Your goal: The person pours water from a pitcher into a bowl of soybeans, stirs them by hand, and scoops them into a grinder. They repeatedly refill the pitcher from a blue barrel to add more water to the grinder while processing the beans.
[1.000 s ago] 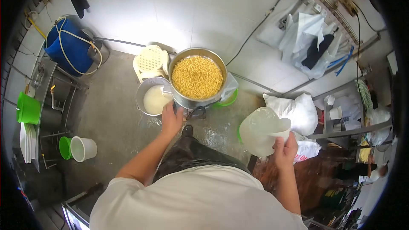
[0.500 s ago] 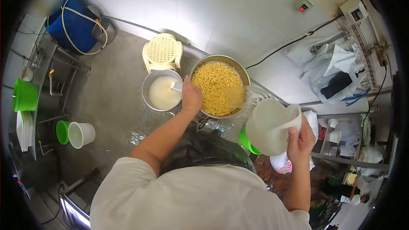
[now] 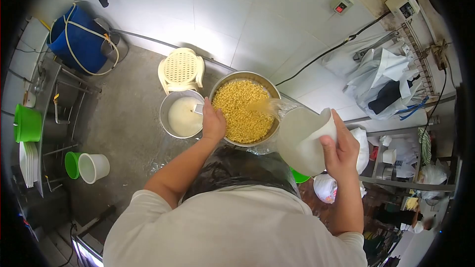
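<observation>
My right hand grips the rim of a whitish plastic container, squeezing its side inward. The container is tilted to the left, and water pours from it into a large metal pot. Pale yellow kernels or beans fill much of that pot. My left hand is closed beside the pot's left rim, around a flat shiny metal piece that looks like a handle. What it belongs to is hidden. Left of this hand stands a smaller metal pot with cloudy whitish liquid.
A cream plastic stool stands behind the smaller pot, near the tiled wall. At far left are a blue barrel with a hose, a metal sink stand and a white bucket. Shelving and hanging plastic bags line the right side.
The view has shifted slightly. My right hand has tipped the container further left over the large pot, and water still pours. My left hand keeps its place by the rim.
</observation>
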Demonstrator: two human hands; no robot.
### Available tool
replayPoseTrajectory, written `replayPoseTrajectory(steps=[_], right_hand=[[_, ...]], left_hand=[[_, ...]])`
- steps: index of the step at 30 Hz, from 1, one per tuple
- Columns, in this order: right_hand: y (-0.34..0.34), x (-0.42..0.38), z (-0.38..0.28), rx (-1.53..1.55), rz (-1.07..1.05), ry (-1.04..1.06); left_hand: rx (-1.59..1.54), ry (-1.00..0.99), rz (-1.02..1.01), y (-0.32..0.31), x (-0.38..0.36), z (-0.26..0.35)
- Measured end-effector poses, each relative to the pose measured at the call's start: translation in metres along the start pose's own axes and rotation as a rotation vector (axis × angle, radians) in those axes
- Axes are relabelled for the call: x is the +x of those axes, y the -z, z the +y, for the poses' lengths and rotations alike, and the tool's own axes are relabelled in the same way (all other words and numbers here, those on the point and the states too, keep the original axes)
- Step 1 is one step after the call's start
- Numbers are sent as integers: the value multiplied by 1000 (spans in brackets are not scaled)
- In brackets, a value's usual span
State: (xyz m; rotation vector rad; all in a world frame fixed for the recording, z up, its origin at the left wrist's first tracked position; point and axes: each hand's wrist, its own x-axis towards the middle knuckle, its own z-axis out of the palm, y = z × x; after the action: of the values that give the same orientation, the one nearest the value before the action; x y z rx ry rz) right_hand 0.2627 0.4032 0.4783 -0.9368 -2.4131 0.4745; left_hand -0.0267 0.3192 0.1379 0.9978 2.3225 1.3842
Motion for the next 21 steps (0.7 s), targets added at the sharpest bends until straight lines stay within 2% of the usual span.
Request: replayPoseTrajectory(steps=[14,21], right_hand=[[-7,10,-2,18,-53,84],[-9,9,-5,6,-87,33]], left_hand=[[-4,-32,-11,3,2,0],[2,-9,-28,6,2,4]])
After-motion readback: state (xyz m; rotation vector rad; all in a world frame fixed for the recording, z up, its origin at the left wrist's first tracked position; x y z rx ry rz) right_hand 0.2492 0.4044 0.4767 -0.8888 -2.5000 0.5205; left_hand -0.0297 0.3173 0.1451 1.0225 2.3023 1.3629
